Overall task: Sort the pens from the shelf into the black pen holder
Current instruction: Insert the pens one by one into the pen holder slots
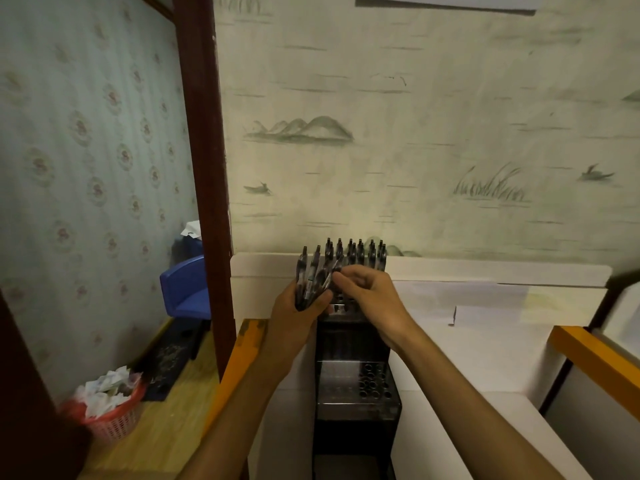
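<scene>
The left hand (300, 299) grips a bundle of pens (311, 277) upright. The right hand (367, 289) pinches one of them, above the black pen holder (356, 386) on the white shelf (485, 344), where more pens (360, 252) stand at its back edge.

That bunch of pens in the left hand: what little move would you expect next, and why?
Probably the right hand draws one pen out of the bunch of pens that the left hand grips and stands it in the black pen holder. Its fingers already touch the bunch, pens stand in the holder's back row, and front holes look empty.
</scene>
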Motion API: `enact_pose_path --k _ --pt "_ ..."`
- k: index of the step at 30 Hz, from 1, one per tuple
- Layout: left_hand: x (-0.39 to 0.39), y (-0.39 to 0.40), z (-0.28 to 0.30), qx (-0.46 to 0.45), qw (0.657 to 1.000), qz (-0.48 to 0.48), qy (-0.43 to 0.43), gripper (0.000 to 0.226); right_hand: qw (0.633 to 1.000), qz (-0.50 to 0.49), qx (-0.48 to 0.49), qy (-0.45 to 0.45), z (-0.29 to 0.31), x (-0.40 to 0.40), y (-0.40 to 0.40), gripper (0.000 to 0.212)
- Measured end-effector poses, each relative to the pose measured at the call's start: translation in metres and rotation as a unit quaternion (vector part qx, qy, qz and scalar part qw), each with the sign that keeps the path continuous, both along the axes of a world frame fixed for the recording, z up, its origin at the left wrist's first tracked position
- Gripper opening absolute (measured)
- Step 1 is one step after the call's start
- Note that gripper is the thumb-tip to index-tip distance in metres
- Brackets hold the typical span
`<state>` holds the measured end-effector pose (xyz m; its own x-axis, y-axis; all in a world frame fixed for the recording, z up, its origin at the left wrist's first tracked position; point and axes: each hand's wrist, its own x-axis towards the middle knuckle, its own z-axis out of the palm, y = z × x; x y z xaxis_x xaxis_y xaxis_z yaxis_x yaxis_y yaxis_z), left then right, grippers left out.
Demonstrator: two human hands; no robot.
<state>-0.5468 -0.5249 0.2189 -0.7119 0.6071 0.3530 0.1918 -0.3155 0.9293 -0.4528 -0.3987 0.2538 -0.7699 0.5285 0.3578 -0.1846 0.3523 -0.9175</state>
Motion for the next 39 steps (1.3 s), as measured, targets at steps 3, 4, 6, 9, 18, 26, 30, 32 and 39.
enact_pose_path --k 3,4,6,9,18,26,30,32,39 --pt "0.0 -0.003 0.002 -0.018 1.0 0.009 0.001 0.037 0.997 0.019 -0.062 0.032 0.0 -0.004 -0.003 0.02" --pt "-0.002 -0.004 0.002 -0.025 0.999 0.02 0.005 0.038 0.995 0.018 -0.083 0.048 0.001 -0.006 -0.003 0.02" --pt "-0.006 -0.007 -0.001 -0.016 0.999 0.031 0.003 0.038 0.989 -0.003 -0.12 0.082 0.007 -0.008 -0.001 0.021" --pt "-0.015 -0.015 -0.006 -0.006 0.999 0.04 0.02 0.038 0.985 -0.069 -0.108 0.115 0.015 -0.012 0.005 0.022" --pt "-0.027 -0.017 -0.012 -0.07 0.994 0.067 0.054 0.021 0.968 -0.189 0.118 0.117 0.028 -0.018 0.019 0.016" --pt "-0.028 -0.027 -0.013 -0.026 0.997 -0.045 -0.064 0.015 0.956 -0.195 0.207 0.072 0.024 -0.028 0.018 0.025" --pt "-0.029 -0.027 -0.015 -0.032 0.997 -0.027 -0.062 0.015 0.954 -0.183 0.234 0.04 0.016 -0.034 0.015 0.026" --pt "-0.029 -0.028 -0.014 -0.041 0.998 -0.008 -0.045 0.013 0.948 -0.174 0.266 0.002 0.012 -0.036 0.014 0.025" --pt "-0.025 -0.028 -0.01 -0.047 0.999 0.021 -0.011 0.012 0.937 -0.179 0.297 -0.034 0.001 -0.033 0.009 0.026"
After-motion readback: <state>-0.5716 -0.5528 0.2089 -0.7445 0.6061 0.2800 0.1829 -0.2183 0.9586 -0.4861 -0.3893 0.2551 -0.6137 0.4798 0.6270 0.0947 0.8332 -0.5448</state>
